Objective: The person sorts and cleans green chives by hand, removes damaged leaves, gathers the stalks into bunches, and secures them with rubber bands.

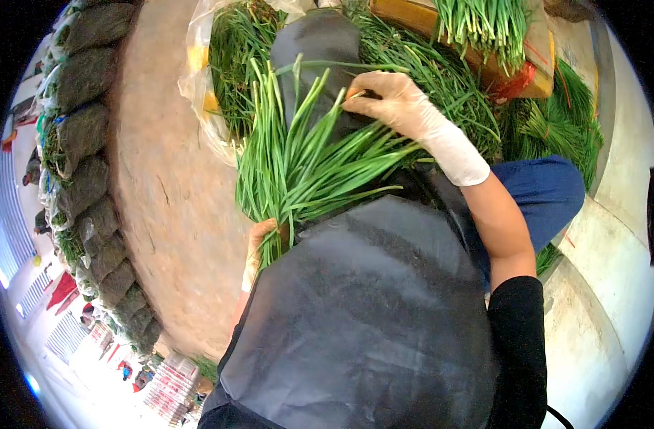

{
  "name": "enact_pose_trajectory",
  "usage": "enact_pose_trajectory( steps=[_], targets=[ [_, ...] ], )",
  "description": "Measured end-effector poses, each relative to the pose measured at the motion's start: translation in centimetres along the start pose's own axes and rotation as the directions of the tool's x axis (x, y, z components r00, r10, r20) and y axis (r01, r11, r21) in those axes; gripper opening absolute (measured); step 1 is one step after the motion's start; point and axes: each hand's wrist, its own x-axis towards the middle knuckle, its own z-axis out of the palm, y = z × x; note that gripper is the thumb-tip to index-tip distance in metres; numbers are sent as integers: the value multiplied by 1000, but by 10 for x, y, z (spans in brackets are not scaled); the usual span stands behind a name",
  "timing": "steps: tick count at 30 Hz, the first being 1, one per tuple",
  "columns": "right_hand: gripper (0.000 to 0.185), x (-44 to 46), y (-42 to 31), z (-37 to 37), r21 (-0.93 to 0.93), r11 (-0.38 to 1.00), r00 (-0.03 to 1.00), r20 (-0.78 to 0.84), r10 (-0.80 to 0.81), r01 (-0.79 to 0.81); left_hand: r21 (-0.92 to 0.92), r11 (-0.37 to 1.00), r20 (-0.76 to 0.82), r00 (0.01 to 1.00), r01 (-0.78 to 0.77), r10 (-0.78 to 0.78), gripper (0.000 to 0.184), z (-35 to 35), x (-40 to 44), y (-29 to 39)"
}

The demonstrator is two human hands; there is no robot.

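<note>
A fanned-out bunch of long green stalks (280, 161) spreads above the dark apron (370, 300). My left hand (259, 247), in a pale glove, is closed round the narrow lower end of the bunch. At the upper right of the bunch, my right hand (391, 104), gloved in white with an orange patch at a fingertip, pinches the tip of a stalk between thumb and fingers. One long stalk passes crosswise just above that hand.
An open plastic bag (195, 89) holds loose greens at upper left. More greens (441, 86) lie beyond my right hand. A cut bundle (484, 28) rests on a yellow-brown crate (413, 18). Dark sacks (91, 79) line the left side.
</note>
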Motion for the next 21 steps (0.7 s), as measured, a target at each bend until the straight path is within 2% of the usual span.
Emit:
enact_pose_trajectory(
  steps=[1,2,4,5,6,7,9,10,11,12,13,14,16,17,19,21],
  targets=[
    [26,-1,-1,-5,63,998,1000,-25,2,0,24,999,-74,996,49,-47,31,4,-5,6],
    [22,0,4,-11,125,987,991,-73,110,-100,41,994,-148,985,100,-93,29,8,-11,12],
    [25,-2,31,-33,253,931,911,-252,326,-263,-23,993,-177,977,117,-119,30,17,-15,12],
    [29,-3,46,-49,161,915,874,-273,402,-370,-72,988,-194,969,138,-150,30,20,-15,11],
    [33,-3,79,-62,-102,918,895,-287,342,-383,-56,988,-194,969,147,-155,33,7,-14,10],
    [33,-7,80,-65,-496,774,908,-345,238,-392,-57,989,-189,971,139,-148,33,14,-14,10],
    [30,5,51,-66,-826,421,913,-247,326,-374,45,999,-286,958,24,-10,33,40,-21,13],
    [27,4,36,-58,-773,550,940,-335,69,-316,45,999,-282,959,24,-11,33,50,-23,14],
    [25,11,16,-53,-690,646,925,-373,71,-328,82,996,-316,947,-35,59,33,59,-26,14],
    [23,14,-1,-56,-537,800,931,-357,73,-268,120,989,-347,929,-88,125,33,64,-27,13],
    [21,14,-10,-61,-357,912,935,-346,73,-203,119,990,-341,933,-79,115,33,61,-27,13],
    [21,15,-5,-66,-365,907,932,-354,75,-211,94,995,-307,950,-26,54,33,54,-24,14],
    [19,22,19,-81,-441,898,931,-330,-158,-4,92,993,-175,983,75,-59,35,17,-15,14],
    [25,19,26,-87,-582,809,977,-206,-48,-83,95,992,-159,985,80,-64,35,24,-15,13],
    [27,4,33,-70,-754,632,984,-136,117,-180,55,999,-252,968,4,10,34,36,-17,11],
    [29,3,51,-53,-820,568,979,51,197,-71,96,995,-250,967,-21,44,32,20,-13,7]
  ],
)
